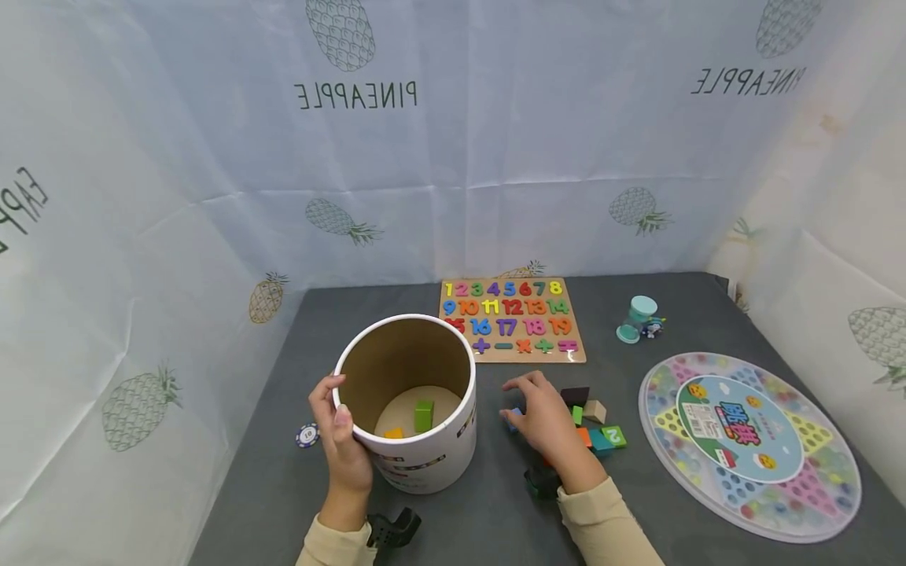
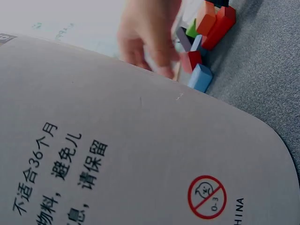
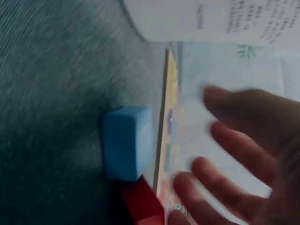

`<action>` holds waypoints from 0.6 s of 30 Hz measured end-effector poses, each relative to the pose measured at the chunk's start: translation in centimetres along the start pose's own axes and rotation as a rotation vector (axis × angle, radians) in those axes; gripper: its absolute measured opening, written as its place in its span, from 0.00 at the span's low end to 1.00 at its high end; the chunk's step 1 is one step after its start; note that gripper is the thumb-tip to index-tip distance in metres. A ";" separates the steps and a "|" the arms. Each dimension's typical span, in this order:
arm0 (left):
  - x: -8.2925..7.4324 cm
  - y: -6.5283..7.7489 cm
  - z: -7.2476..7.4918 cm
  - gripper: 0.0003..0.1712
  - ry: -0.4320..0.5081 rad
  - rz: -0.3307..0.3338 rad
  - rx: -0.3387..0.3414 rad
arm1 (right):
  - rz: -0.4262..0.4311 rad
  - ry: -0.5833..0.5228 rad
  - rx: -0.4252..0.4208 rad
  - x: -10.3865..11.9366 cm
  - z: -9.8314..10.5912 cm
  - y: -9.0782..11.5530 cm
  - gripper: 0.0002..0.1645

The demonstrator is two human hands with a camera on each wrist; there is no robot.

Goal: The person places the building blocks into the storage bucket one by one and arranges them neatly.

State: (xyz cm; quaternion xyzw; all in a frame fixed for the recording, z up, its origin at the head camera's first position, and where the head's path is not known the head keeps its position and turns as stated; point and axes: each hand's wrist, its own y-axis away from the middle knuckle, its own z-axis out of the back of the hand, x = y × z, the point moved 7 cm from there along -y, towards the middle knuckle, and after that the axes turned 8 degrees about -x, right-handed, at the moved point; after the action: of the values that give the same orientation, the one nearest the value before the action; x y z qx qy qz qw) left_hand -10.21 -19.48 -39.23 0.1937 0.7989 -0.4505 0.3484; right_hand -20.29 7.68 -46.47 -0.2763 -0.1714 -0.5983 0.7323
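Left hand (image 1: pixel 344 456) round tub rim (image 1: pixel 432 437), right hand (image 1: pixel 543 417) curved near blue block (image 3: pixel 126 143)

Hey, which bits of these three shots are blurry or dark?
Head view: bright, with the number board readable; left wrist view: the right hand blurred, print on the bucket crisp; right wrist view: dim and bluish, the fingers blurred, the blue block soft-edged.

- Left sleeve (image 1: pixel 334 545), near left: pale beige cloth
- Right sleeve (image 1: pixel 607 525), near right: matching beige, creased near the cuff
- Left wrist device (image 1: pixel 396 530): black, angular
- Right wrist device (image 1: pixel 541 481): blackish, compact, partly hidden
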 end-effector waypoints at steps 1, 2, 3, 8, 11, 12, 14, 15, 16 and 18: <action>0.0 0.0 0.0 0.28 -0.001 0.001 0.003 | 0.004 0.018 0.029 -0.2 -0.5 0.1 0.24; 0.0 0.0 0.0 0.28 -0.002 0.000 0.007 | 0.009 0.036 0.057 -0.4 -0.9 0.2 0.25; 0.0 0.0 0.0 0.28 -0.002 0.001 0.009 | 0.019 0.051 0.082 -0.6 -1.3 0.2 0.25; 0.1 0.0 0.0 0.28 0.001 0.000 0.013 | 0.082 0.095 0.144 -0.7 -2.2 0.3 0.21; 0.1 0.1 0.1 0.28 -0.002 0.002 0.015 | 0.069 0.072 0.127 -0.6 -2.1 0.2 0.18; 0.1 0.1 0.1 0.28 -0.005 0.004 0.016 | 0.058 0.055 0.112 -0.5 -1.9 0.2 0.18; 0.1 0.1 0.1 0.29 -0.014 0.004 0.018 | 0.036 0.008 0.062 -0.2 -1.4 0.2 0.19; 0.1 0.1 0.1 0.29 -0.019 0.004 0.019 | 0.025 -0.024 0.030 0.1 -0.9 0.1 0.19; 0.1 0.0 0.1 0.29 -0.024 0.003 0.020 | 0.019 -0.060 -0.006 0.5 -0.4 0.0 0.19; 0.1 0.0 0.1 0.29 -0.026 0.003 0.022 | 0.035 -0.137 -0.090 1.7 1.0 -0.1 0.20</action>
State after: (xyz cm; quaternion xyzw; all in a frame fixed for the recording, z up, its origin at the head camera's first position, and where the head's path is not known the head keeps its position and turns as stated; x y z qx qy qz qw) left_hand -10.21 -19.60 -39.37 0.1927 0.7891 -0.4610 0.3573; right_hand -19.94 6.96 -44.69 -0.3522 -0.1894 -0.5723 0.7159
